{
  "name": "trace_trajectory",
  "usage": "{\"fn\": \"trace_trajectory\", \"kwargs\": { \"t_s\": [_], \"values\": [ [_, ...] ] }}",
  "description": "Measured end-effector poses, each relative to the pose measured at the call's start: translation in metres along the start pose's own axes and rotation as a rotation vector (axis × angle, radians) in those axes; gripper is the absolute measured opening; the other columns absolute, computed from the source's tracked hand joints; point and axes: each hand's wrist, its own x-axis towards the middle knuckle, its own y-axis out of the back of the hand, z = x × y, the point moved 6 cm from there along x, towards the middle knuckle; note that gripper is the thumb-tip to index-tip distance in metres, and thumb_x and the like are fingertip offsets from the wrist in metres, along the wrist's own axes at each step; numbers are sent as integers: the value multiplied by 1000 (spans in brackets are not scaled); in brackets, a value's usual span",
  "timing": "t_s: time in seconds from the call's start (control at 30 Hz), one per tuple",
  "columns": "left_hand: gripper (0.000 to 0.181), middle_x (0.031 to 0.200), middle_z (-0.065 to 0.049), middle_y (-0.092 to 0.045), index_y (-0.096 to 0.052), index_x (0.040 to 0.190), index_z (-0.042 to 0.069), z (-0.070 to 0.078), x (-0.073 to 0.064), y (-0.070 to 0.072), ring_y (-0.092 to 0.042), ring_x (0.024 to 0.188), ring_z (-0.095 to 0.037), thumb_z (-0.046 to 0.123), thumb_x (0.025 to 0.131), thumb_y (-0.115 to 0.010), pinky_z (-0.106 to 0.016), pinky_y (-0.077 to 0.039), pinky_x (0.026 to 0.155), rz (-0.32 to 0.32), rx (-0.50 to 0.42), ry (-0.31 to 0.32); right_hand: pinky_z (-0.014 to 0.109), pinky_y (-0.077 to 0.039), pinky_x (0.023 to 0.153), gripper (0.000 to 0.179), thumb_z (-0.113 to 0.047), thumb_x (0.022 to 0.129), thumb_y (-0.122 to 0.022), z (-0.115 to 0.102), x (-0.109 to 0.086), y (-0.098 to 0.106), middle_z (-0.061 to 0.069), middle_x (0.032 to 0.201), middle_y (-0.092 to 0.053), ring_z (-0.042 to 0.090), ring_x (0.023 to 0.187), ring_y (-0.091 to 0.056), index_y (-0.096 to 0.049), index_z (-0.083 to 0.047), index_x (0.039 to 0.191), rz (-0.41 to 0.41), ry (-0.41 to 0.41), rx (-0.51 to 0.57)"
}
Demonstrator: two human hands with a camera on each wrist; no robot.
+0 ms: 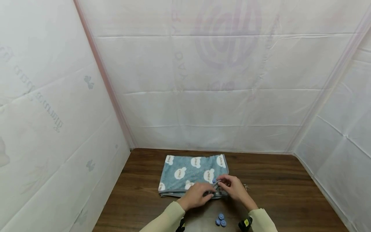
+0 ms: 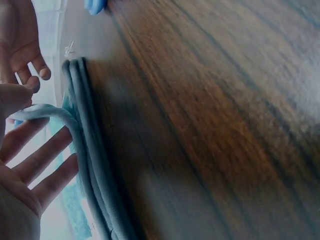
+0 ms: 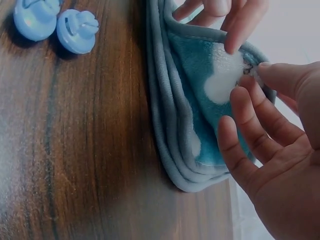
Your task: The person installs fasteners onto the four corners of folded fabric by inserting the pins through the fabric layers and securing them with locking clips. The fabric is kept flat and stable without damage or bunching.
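Observation:
A folded teal towel (image 1: 185,174) with white bear-head patches and grey edging lies on the table. At its near right corner my left hand (image 1: 198,195) pinches the edging between thumb and forefinger, lifting it slightly, while the other fingers spread behind it in the left wrist view. My right hand (image 1: 233,188) pinches the same corner; the right wrist view shows thumb and fingertips meeting at a small, pale, indistinct bit (image 3: 248,70). One blue round fastener (image 1: 214,180) shows at the towel beside the right fingertips. Several more blue fasteners (image 1: 221,222) with slotted tops lie near me.
A small, thin, metallic-looking item (image 1: 246,187) lies right of the towel, partly behind my right wrist. The dark wooden table (image 1: 278,193) is enclosed by white sheet walls (image 1: 203,109) at the back and both sides.

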Motion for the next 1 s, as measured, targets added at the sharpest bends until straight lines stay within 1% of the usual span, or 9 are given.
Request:
{"fn": "trace_trajectory", "kwargs": {
  "t_s": [0.1, 0.2, 0.27, 0.4, 0.43, 0.57, 0.7, 0.83, 1.0],
  "values": [
    [24, 116, 1, -75, -74, 124, 9, 0, -1, -2, -69, 103, -5, 10, 100, -66, -19, -54, 88, -16, 43, 13, 27, -54, 60, 13, -15, 99, -71, 1, -2, 0, 1, 94, -72, 12, 73, -65, -73, -10, 111, 2, 3, 3],
    [27, 116, 1, -75, -73, 127, 9, -2, -1, -1, -69, 87, -3, 10, 101, -66, -16, -53, 77, -3, 61, 46, 27, -54, 60, 26, -12, 98, -71, 3, -5, 2, 4, 96, -74, 11, 73, -66, -69, -6, 124, 22, 16, -1],
    [28, 118, 0, -75, -72, 128, 10, -4, -2, 2, -69, 85, -3, 10, 101, -66, -17, -54, 75, 20, 81, 58, 27, -53, 59, 36, -9, 98, -71, 4, -9, 5, 5, 97, -74, 11, 72, -65, -64, -5, 132, 49, 26, -20],
    [30, 123, -3, -73, -69, 132, 11, -6, -2, 15, -72, 98, -11, 12, 102, -65, -25, -58, 81, 94, 148, 53, 27, -53, 61, 44, -4, 96, -72, 10, -19, 13, 3, 96, -73, 10, 74, -65, -60, -7, 138, 112, 13, -75],
    [31, 125, -5, -72, -68, 133, 11, -6, -3, 19, -71, 105, -14, 12, 102, -65, -28, -58, 85, 115, 159, 50, 27, -53, 62, 44, -4, 96, -72, 11, -21, 15, 3, 96, -73, 10, 75, -65, -61, -7, 138, 121, 1, -83],
    [34, 129, -10, -70, -66, 135, 7, -12, -5, 37, -72, 102, -20, 10, 101, -66, -32, -59, 80, 189, 182, 57, 27, -55, 66, 40, -6, 97, -71, 22, -30, 23, 2, 96, -72, 8, 79, -66, -63, -8, 136, 132, -91, -93],
    [37, 132, -13, -68, -64, 138, 6, -22, -10, 52, -71, 102, -23, 12, 102, -66, -36, -59, 75, 238, 215, 91, 26, -54, 64, 34, -6, 97, -71, 32, -39, 31, 0, 95, -71, 8, 78, -66, -67, -9, 130, 148, -168, -99],
    [40, 135, -15, -66, -62, 140, 4, -35, -16, 65, -70, 108, -27, 13, 101, -66, -43, -59, 83, 271, 242, 138, 26, -53, 61, 28, -7, 95, -73, 39, -49, 39, 1, 92, -71, 7, 77, -67, -71, -11, 123, 197, -186, -123],
    [45, 138, -20, -63, -57, 143, -1, -54, -26, 75, -66, 118, -34, 15, 102, -66, -49, -56, 93, 270, 208, 218, 26, -53, 63, 25, -4, 91, -77, 42, -58, 46, 2, 91, -73, 5, 75, -66, -74, -10, 115, 277, -147, -183]
  ]
}}
